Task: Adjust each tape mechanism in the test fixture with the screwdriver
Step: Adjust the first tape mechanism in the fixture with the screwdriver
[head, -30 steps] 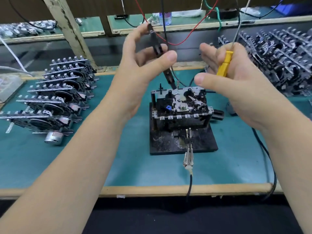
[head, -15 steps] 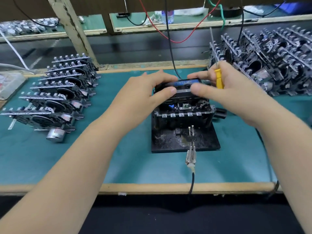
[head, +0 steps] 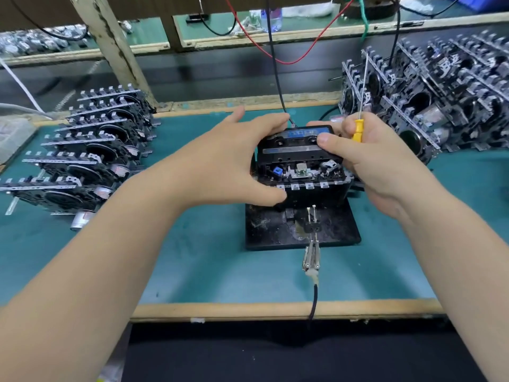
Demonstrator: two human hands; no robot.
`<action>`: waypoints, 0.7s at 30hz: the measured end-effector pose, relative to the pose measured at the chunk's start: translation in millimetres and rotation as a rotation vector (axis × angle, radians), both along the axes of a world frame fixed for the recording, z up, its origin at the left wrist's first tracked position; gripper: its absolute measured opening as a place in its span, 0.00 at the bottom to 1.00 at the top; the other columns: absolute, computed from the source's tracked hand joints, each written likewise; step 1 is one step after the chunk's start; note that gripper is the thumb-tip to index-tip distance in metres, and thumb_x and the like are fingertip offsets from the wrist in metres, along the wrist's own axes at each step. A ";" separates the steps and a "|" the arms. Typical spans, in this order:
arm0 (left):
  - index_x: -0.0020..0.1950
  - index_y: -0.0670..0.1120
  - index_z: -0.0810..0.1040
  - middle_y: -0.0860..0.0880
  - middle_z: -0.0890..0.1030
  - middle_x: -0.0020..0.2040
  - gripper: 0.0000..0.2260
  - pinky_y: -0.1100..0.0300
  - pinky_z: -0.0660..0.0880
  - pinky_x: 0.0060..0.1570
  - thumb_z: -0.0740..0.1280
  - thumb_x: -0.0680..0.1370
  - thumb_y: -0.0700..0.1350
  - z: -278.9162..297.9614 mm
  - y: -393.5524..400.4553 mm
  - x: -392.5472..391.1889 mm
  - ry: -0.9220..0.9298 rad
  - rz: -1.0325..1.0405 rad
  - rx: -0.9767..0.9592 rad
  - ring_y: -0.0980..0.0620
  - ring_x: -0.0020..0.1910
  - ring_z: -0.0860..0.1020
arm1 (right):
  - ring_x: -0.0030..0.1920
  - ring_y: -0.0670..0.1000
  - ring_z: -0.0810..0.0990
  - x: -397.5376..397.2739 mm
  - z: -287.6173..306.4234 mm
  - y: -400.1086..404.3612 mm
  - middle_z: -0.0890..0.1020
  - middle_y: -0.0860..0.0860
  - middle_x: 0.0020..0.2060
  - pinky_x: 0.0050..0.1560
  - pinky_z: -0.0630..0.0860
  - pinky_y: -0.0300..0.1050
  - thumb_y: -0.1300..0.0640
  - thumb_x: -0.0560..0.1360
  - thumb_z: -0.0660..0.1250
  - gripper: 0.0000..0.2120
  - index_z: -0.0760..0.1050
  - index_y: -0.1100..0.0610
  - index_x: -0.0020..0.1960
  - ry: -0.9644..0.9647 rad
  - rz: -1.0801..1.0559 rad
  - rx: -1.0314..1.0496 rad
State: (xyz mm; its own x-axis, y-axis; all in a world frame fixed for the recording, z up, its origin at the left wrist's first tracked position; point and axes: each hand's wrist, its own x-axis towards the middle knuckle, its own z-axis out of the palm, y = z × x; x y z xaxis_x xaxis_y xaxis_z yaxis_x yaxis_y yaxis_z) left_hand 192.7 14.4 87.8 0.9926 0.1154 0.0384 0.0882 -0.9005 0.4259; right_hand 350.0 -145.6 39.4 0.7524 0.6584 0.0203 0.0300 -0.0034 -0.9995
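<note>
The black test fixture (head: 334,232) stands mid-table on the green mat with a tape mechanism (head: 303,172) seated in it. A black cassette (head: 297,147) with a blue label lies on top of the mechanism, with a black cable running up from it. My left hand (head: 234,164) grips the left end, fingers along the cassette's back edge and thumb at the mechanism's front. My right hand (head: 371,161) presses its thumb on the cassette's right end. Its other fingers hold the yellow-handled screwdriver (head: 358,130), shaft pointing up.
Rows of tape mechanisms (head: 91,150) lie at the left, and a taller stack of mechanisms (head: 440,106) at the right. A metal probe on a black cable (head: 311,260) lies at the fixture's front. Red and black wires (head: 275,59) hang above. The wooden table edge (head: 248,310) runs along the front.
Both hands came down from in front of me to the fixture. The cassette, held up in my left hand a second ago, now lies on the mechanism with my left thumb lower.
</note>
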 end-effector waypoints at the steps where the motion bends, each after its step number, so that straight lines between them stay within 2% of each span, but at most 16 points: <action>1: 0.81 0.51 0.57 0.60 0.67 0.76 0.44 0.85 0.35 0.60 0.75 0.70 0.54 -0.5 -0.4 0.5 -0.017 -0.018 0.042 0.83 0.62 0.44 | 0.37 0.36 0.80 -1.3 -1.1 -0.4 0.85 0.40 0.45 0.33 0.70 0.28 0.63 0.78 0.70 0.17 0.63 0.49 0.43 -0.005 -0.012 0.005; 2: 0.81 0.50 0.57 0.57 0.68 0.77 0.45 0.84 0.35 0.61 0.76 0.69 0.53 -1.2 -1.1 2.1 -0.047 -0.018 0.073 0.81 0.65 0.46 | 0.35 0.34 0.80 -2.5 -2.2 -0.8 0.85 0.38 0.43 0.31 0.69 0.26 0.64 0.79 0.69 0.17 0.63 0.50 0.43 0.000 -0.016 0.017; 4: 0.79 0.48 0.62 0.54 0.72 0.74 0.42 0.77 0.37 0.70 0.76 0.68 0.51 -2.2 -4.4 4.7 -0.100 0.005 0.092 0.69 0.71 0.57 | 0.39 0.35 0.82 -5.6 -3.8 -1.0 0.86 0.37 0.44 0.34 0.71 0.26 0.65 0.79 0.68 0.17 0.62 0.50 0.43 0.023 -0.012 0.058; 6: 0.73 0.47 0.67 0.53 0.77 0.68 0.35 0.70 0.38 0.75 0.76 0.68 0.50 -4.9 -7.1 5.6 -0.132 0.030 0.095 0.60 0.67 0.69 | 0.48 0.40 0.84 -8.6 -5.3 -0.6 0.86 0.42 0.52 0.43 0.76 0.31 0.66 0.80 0.67 0.17 0.62 0.51 0.44 0.058 -0.011 0.098; 8: 0.68 0.47 0.70 0.53 0.79 0.63 0.29 0.67 0.38 0.76 0.74 0.70 0.50 -9.5 -8.8 3.9 -0.153 0.041 0.098 0.57 0.64 0.71 | 0.54 0.45 0.85 -11.4 -7.7 -0.2 0.85 0.48 0.58 0.50 0.78 0.37 0.66 0.80 0.67 0.17 0.62 0.51 0.44 0.092 -0.018 0.136; 10: 0.66 0.49 0.70 0.51 0.77 0.68 0.24 0.59 0.38 0.79 0.71 0.72 0.51 -15.2 -8.8 0.7 -0.161 0.014 0.105 0.56 0.68 0.70 | 0.58 0.46 0.84 -12.9 -9.1 0.6 0.85 0.48 0.59 0.60 0.78 0.43 0.65 0.80 0.67 0.16 0.62 0.51 0.44 0.093 -0.035 0.144; 12: 0.67 0.53 0.70 0.50 0.70 0.76 0.22 0.51 0.40 0.80 0.67 0.73 0.52 -21.1 -8.5 -2.2 -0.145 -0.019 0.106 0.56 0.78 0.62 | 0.60 0.47 0.83 -13.5 -8.9 0.9 0.85 0.47 0.59 0.64 0.76 0.47 0.64 0.80 0.68 0.16 0.62 0.51 0.44 0.089 -0.041 0.141; 15: 0.69 0.55 0.71 0.47 0.60 0.81 0.22 0.50 0.41 0.80 0.65 0.74 0.52 -30.5 -8.1 -5.2 -0.169 -0.010 0.072 0.54 0.82 0.50 | 0.62 0.49 0.82 -13.2 -7.8 0.3 0.85 0.47 0.59 0.66 0.75 0.51 0.63 0.80 0.68 0.16 0.62 0.51 0.45 0.089 -0.040 0.130; 17: 0.69 0.53 0.74 0.46 0.56 0.83 0.22 0.44 0.44 0.80 0.65 0.75 0.52 -37.5 -7.6 -7.9 -0.215 0.010 0.089 0.50 0.82 0.47 | 0.60 0.49 0.83 -13.3 -6.8 0.0 0.85 0.47 0.58 0.63 0.77 0.50 0.63 0.80 0.68 0.16 0.62 0.51 0.45 0.085 -0.046 0.121; 19: 0.70 0.54 0.75 0.46 0.51 0.83 0.21 0.35 0.50 0.77 0.64 0.77 0.54 -44.5 -7.5 -11.5 -0.268 0.033 0.113 0.48 0.83 0.45 | 0.57 0.47 0.84 -13.9 -5.7 0.2 0.85 0.48 0.58 0.55 0.79 0.43 0.64 0.80 0.68 0.16 0.62 0.51 0.45 0.088 -0.054 0.122; 21: 0.71 0.57 0.74 0.46 0.49 0.84 0.20 0.31 0.54 0.74 0.63 0.78 0.55 -51.2 -8.5 -15.2 -0.307 0.069 0.095 0.45 0.82 0.43 | 0.55 0.46 0.85 -14.9 -5.0 0.4 0.85 0.49 0.58 0.48 0.79 0.38 0.64 0.80 0.68 0.16 0.62 0.51 0.45 0.089 -0.061 0.123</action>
